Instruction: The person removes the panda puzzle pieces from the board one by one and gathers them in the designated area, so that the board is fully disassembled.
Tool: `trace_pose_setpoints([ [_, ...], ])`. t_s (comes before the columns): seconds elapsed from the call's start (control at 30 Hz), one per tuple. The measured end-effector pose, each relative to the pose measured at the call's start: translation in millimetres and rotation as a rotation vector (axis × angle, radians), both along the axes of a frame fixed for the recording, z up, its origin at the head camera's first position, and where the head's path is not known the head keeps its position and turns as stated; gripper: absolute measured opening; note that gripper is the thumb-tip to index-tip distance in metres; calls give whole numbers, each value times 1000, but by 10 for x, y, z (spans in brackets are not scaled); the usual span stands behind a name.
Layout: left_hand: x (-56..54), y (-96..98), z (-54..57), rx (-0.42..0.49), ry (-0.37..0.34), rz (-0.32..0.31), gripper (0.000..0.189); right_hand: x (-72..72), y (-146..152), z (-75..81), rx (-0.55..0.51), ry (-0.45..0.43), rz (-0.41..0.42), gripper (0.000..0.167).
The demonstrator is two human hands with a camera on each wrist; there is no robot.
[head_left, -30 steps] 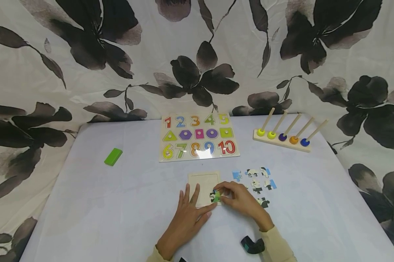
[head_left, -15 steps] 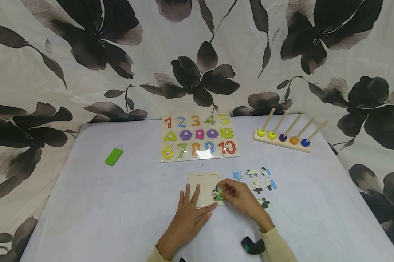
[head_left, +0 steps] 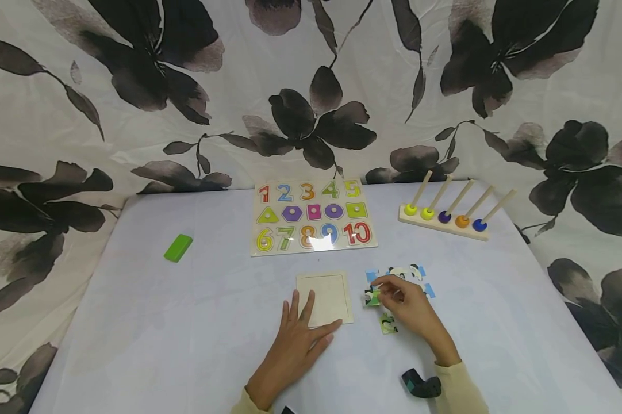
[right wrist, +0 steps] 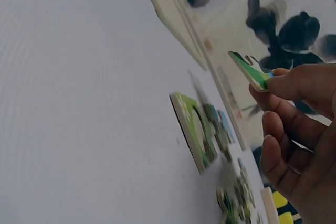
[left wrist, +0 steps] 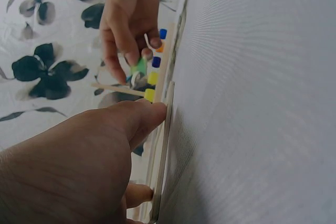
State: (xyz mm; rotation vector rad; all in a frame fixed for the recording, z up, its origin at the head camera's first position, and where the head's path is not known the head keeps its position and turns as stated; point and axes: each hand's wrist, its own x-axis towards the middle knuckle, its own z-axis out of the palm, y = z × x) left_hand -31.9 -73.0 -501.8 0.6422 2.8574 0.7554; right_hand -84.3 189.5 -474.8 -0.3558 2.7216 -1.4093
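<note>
My left hand (head_left: 296, 348) rests with spread fingers on the lower left part of a shallow square wooden puzzle tray (head_left: 337, 293), whose visible inside is bare. To the tray's right, my right hand (head_left: 409, 305) pinches a green, black and white jigsaw piece (head_left: 371, 297) between thumb and forefinger. The right wrist view shows this held piece (right wrist: 248, 71) tilted and raised above the table. Another green-edged jigsaw piece (head_left: 388, 324) lies just below the right hand. Panda jigsaw pieces (head_left: 417, 272) lie beyond that hand, which partly hides them.
A number and shape board (head_left: 315, 228) lies behind the tray. At the back right stands a wooden peg stand (head_left: 453, 227) with one coloured bead on each peg. A green block (head_left: 179, 248) lies at the left. Floral cloth (head_left: 228, 75) hangs behind the table.
My right hand has lifted the jigsaw piece off the tray and carried it right, over the other pieces. The lower green piece has come into view. The left hand stays put.
</note>
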Motion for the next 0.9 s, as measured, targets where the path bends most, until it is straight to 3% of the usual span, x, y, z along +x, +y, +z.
trace_pose_setpoints([
  [0.9, 0, 19, 2, 10, -16, 15, 31, 169, 564, -1, 109, -24, -148, 23],
])
